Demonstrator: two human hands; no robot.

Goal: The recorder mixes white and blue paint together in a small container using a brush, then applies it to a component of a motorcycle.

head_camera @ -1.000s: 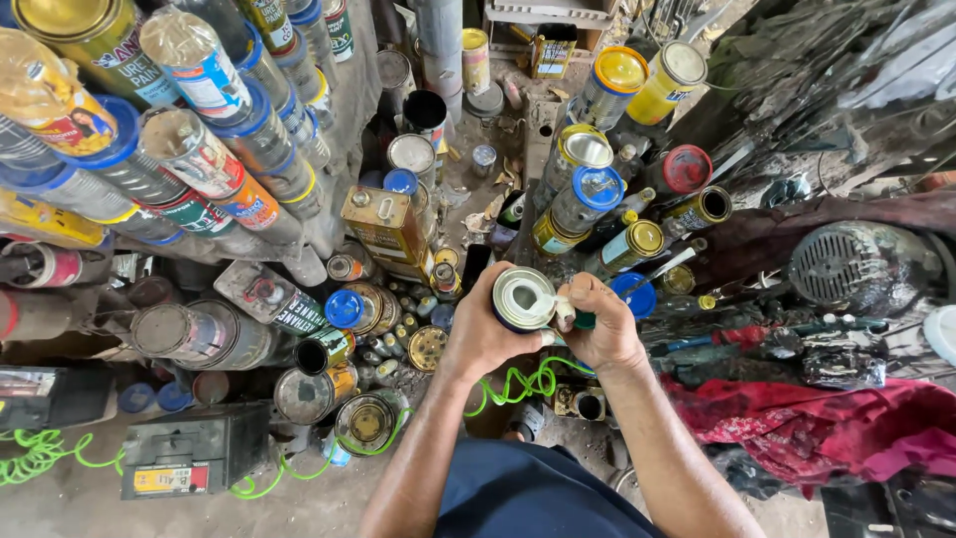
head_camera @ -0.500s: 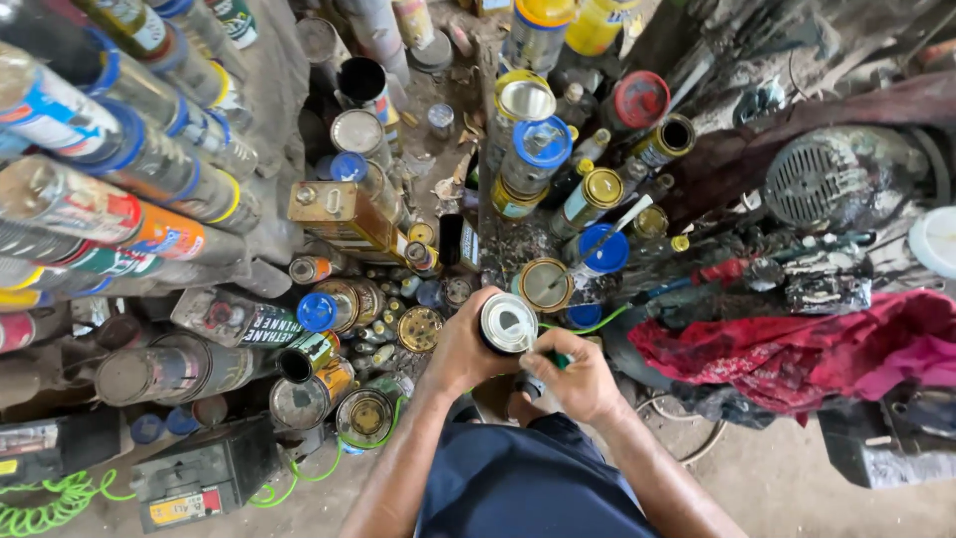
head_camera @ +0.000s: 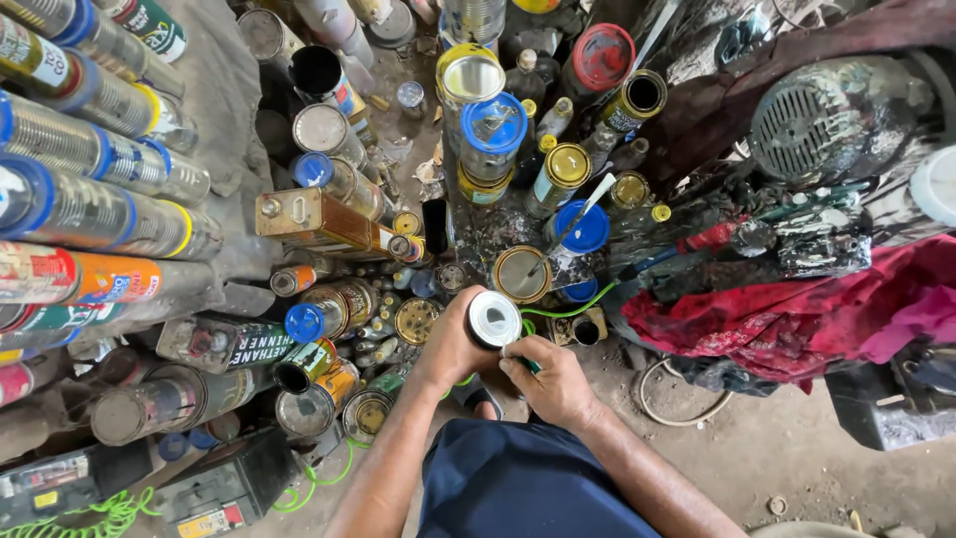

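I look straight down from the head camera at two bare hands over a crowded heap of old cans and bottles. My left hand is wrapped around a small round can, fingers curled and pressed against its side, so the can is held firmly with its pale, shiny top facing up toward me. The can sits at the middle of the view, just above the knees, in front of dark blue clothing.

My right hand rests just beside the can, touching its lower edge. Its fingers are pinched together on something small and green by the rim; I cannot tell what that is.

Just beyond the can lies a round tin lid with a brass-coloured rim, and next to it a tin with a blue lid with a thin stick leaning across it. A bright green coiled hose runs behind the hands. To the left, a rectangular brown metal can lies on its side among many smaller tins, and long spray cans are stacked at the far left. To the right, a red cloth is bunched on the ground near a grey round fan grille. The floor below is bare dirt.
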